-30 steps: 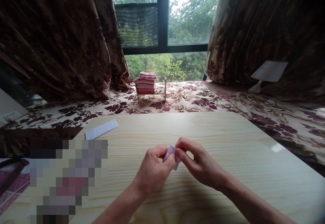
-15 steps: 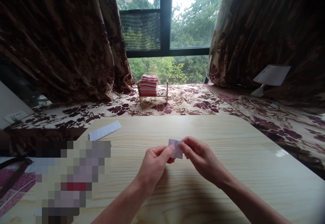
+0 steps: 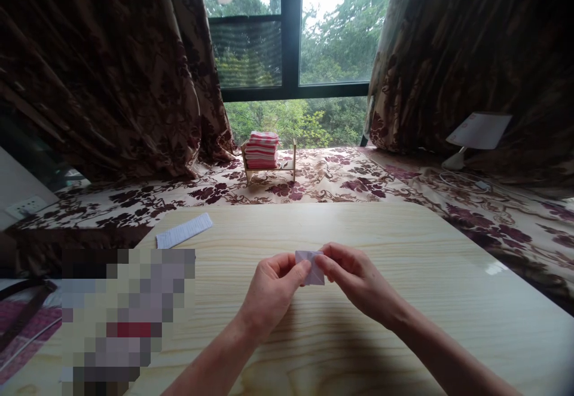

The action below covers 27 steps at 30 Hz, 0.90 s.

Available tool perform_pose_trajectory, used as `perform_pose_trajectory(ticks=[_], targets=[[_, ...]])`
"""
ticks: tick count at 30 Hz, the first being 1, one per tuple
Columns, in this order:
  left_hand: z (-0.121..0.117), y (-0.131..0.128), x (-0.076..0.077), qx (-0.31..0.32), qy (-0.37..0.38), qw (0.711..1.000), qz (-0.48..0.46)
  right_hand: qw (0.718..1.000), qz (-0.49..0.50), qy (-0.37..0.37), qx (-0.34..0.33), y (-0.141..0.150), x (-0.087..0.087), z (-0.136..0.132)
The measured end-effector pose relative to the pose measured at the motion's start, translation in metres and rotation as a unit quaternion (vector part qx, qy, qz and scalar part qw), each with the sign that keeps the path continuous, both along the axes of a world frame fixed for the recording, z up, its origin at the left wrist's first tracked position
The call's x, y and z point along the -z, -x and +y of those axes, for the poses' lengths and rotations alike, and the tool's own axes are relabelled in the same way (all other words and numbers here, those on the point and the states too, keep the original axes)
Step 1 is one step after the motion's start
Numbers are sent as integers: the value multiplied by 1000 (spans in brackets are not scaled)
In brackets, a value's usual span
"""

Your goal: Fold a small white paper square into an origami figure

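A small folded piece of pale lilac paper is held just above the light wooden table, in the middle of the view. My left hand pinches its left edge with thumb and fingers. My right hand pinches its right edge the same way. Both hands are closed on the paper and almost touch each other.
A white strip of printed paper lies at the table's far left. A blurred-out patch covers the near left. Beyond the table, on a floral cloth, stands a small wooden rack with folded striped cloths. A white lamp stands at the right.
The paper went from tilted between my fingers to flat and facing me, raised a little. My hands shifted slightly up and apart on its edges.
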<state>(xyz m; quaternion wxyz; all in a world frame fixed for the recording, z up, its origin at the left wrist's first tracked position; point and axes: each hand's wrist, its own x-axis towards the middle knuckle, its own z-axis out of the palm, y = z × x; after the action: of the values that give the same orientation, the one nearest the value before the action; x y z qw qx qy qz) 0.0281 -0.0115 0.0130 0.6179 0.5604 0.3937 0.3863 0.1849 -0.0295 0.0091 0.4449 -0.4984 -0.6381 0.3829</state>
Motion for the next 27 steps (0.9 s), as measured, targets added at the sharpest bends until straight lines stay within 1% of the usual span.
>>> perform_pose_trajectory(ticks=[3, 5, 8, 10, 15, 17, 19, 23, 25, 27], targets=[[-1, -1, 1, 5, 10, 1000, -17, 1000, 3, 4, 0, 1, 2, 0], [-1, -1, 1, 7, 5, 1000, -13, 1000, 10, 7, 3, 2, 3, 1], [-2, -2, 4, 8, -9, 1000, 2, 1000, 17, 14, -10, 2, 4, 1], [-3, -2, 5, 10, -32, 999, 24, 1000, 8, 16, -23, 2, 3, 0], [-9, -2, 3, -7, -133, 985, 107, 999, -9, 10, -50, 2, 4, -3], [-9, -1, 2, -14, -147, 981, 126, 999, -8, 13, -49, 4, 6, -3], [-9, -1, 1, -14, -130, 985, 113, 999, 5, 16, -31, 6, 8, -2], [-5, -2, 1, 14, -35, 999, 5, 999, 47, 12, 18, 7, 7, 1], [-3, -2, 2, -4, -7, 1000, -18, 999, 48, 5, 18, 5, 4, 1], [-2, -1, 3, -32, 2, 999, -16, 999, 43, 1, 12, 3, 2, 1]])
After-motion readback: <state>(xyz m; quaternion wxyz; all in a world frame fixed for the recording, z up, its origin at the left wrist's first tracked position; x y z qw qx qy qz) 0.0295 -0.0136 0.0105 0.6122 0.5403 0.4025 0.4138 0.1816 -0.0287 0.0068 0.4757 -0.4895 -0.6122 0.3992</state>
